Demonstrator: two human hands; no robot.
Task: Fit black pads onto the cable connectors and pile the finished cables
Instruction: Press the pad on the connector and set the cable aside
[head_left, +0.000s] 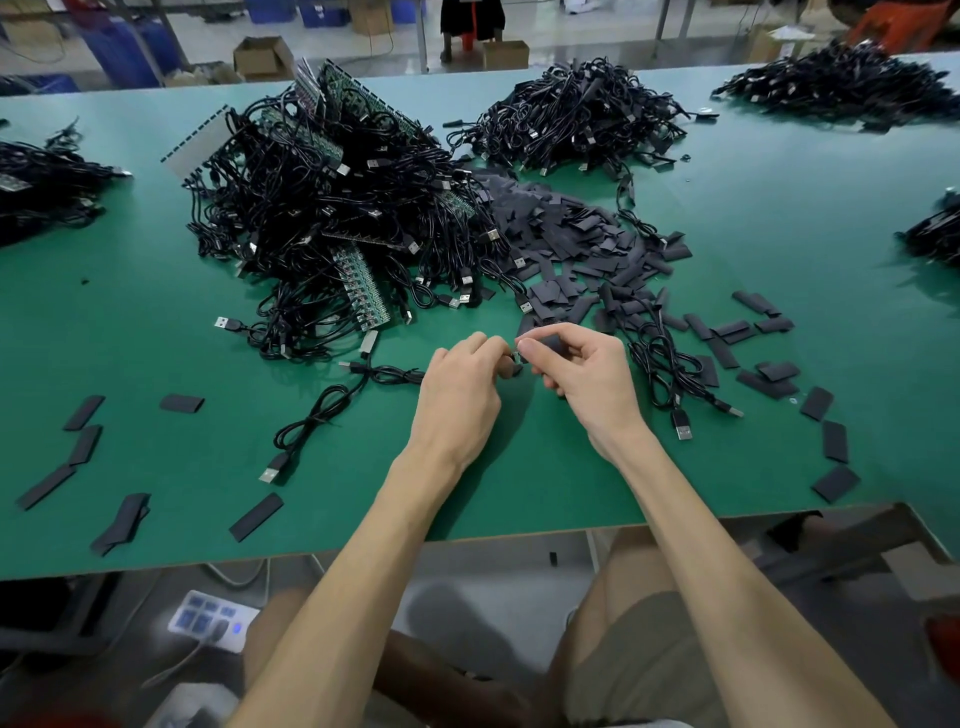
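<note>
In the head view, we are pinching the small connector end (515, 356) of a thin black cable (332, 402) in our left hand (457, 387). The cable is lying stretched out to the left over the green tabletop (519, 467). Our right hand (589, 374) is pinching a flat black rectangular pad (548, 343) just right of that connector, nearly touching it. We judge the pad needs sliding leftward, along the cable's line.

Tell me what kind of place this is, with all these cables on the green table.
Most likely a factory assembly workshop. A long green workbench carries several heaps of black USB cables and a pile of black pads, and blue crates and cardboard boxes stand on the floor behind.
</note>
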